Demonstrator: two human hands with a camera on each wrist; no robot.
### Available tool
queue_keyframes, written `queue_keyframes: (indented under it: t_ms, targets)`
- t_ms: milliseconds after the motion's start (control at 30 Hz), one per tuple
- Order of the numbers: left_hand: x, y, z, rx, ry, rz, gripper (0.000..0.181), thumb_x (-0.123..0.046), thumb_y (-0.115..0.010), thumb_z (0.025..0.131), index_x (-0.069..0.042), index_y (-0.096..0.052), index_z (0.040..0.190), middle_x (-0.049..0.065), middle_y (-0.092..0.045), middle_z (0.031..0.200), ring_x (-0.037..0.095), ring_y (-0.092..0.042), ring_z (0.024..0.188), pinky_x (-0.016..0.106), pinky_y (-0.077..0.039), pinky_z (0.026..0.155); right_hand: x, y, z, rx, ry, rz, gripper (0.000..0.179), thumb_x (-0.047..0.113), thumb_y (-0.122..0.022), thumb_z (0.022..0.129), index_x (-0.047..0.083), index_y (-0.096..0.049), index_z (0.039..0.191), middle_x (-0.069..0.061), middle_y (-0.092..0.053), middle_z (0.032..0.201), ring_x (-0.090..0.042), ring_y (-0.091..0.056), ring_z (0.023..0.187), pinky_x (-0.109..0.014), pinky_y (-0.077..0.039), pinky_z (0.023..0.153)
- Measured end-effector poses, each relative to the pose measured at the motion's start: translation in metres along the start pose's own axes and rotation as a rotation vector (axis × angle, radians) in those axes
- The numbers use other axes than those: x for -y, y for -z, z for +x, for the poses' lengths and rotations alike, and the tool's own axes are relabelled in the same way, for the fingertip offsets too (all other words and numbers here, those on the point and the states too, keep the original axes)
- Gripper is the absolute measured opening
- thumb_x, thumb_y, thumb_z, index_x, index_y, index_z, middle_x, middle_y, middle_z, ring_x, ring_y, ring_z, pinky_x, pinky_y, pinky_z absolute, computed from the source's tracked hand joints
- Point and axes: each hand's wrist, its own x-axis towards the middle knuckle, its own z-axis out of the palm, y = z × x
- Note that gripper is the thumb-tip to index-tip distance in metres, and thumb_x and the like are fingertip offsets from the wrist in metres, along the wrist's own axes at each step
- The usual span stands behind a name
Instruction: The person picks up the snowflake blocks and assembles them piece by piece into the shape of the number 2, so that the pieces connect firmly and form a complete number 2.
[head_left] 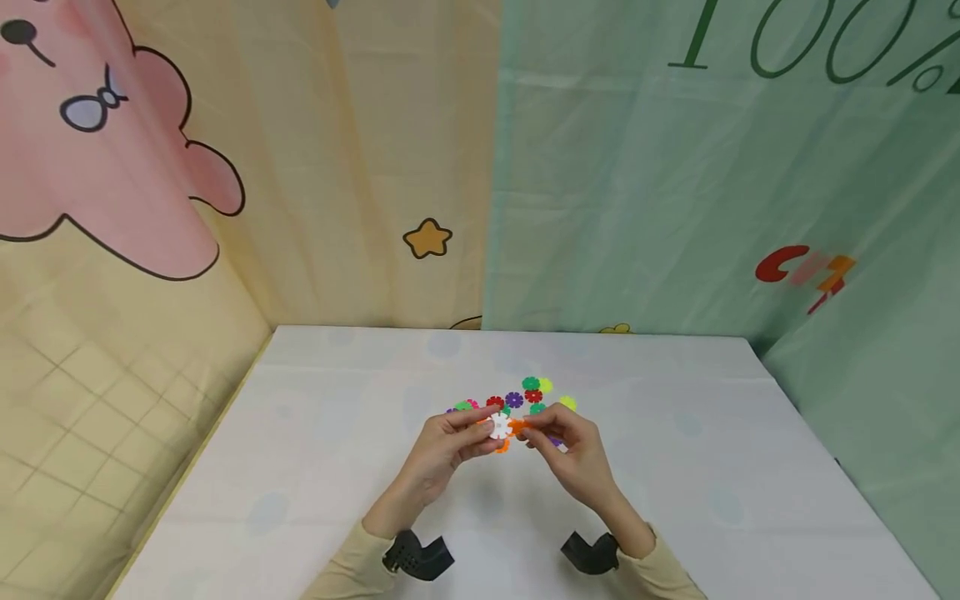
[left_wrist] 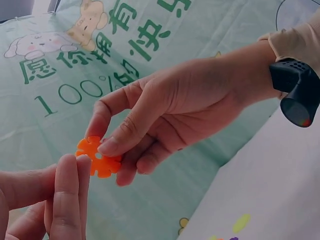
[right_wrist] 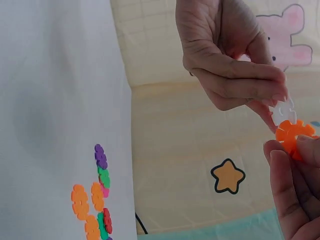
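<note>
My left hand [head_left: 444, 454] pinches a white snowflake disc [head_left: 499, 426] between thumb and fingers, its notched face toward the head camera. My right hand [head_left: 576, 454] pinches an orange snowflake disc [head_left: 518, 427] by its outer edge. The two discs meet edge to edge above the table, as the right wrist view shows with the white disc [right_wrist: 284, 112] against the orange disc [right_wrist: 294, 137]. From the left wrist side, the orange disc [left_wrist: 99, 157] shows nearly face on, while left fingers [left_wrist: 67, 200] hide the white one.
On the white table [head_left: 337, 492], loose snowflake discs in several colours lie behind the hands, among them a purple disc [head_left: 513, 400], a green disc [head_left: 531, 383] and a yellow disc [head_left: 567, 402]. Printed curtains [head_left: 360, 167] rise at the table's far edge.
</note>
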Motion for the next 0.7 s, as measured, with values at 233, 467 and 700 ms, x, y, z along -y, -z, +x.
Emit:
queue_keyframes:
  t_ms: [233, 467, 700]
  targets:
    - [-0.007, -0.004, -0.007, 0.039, -0.006, -0.04, 0.039, 0.0, -0.062, 0.09, 0.016, -0.051, 0.124, 0.016, -0.061, 0.119, 0.019, -0.069, 0.08, 0.03, -0.053, 0.08, -0.007, -0.003, -0.005, -0.04, 0.109, 0.021, 0.027, -0.028, -0.06, 0.075, -0.007, -0.06, 0.091, -0.016, -0.064, 0.085, -0.021, -0.067, 0.073, -0.032, -0.057, 0.062]
    - [-0.008, -0.01, -0.01, 0.019, -0.002, -0.028, 0.045, 0.001, -0.062, 0.089, 0.018, -0.046, 0.128, 0.016, -0.058, 0.115, 0.02, -0.069, 0.082, 0.032, -0.053, 0.081, -0.017, -0.004, -0.01, -0.078, 0.183, 0.016, 0.03, -0.028, -0.063, 0.073, -0.004, -0.061, 0.091, -0.011, -0.062, 0.082, -0.019, -0.067, 0.074, -0.032, -0.057, 0.062]
    - [-0.008, -0.012, -0.013, 0.024, -0.044, 0.004, 0.042, 0.002, -0.064, 0.088, 0.019, -0.049, 0.123, 0.019, -0.059, 0.117, 0.021, -0.07, 0.08, 0.035, -0.053, 0.081, -0.02, -0.004, -0.01, -0.063, 0.225, 0.019, 0.015, -0.016, -0.066, 0.08, -0.003, -0.061, 0.087, -0.014, -0.061, 0.079, -0.022, -0.066, 0.072, -0.031, -0.057, 0.065]
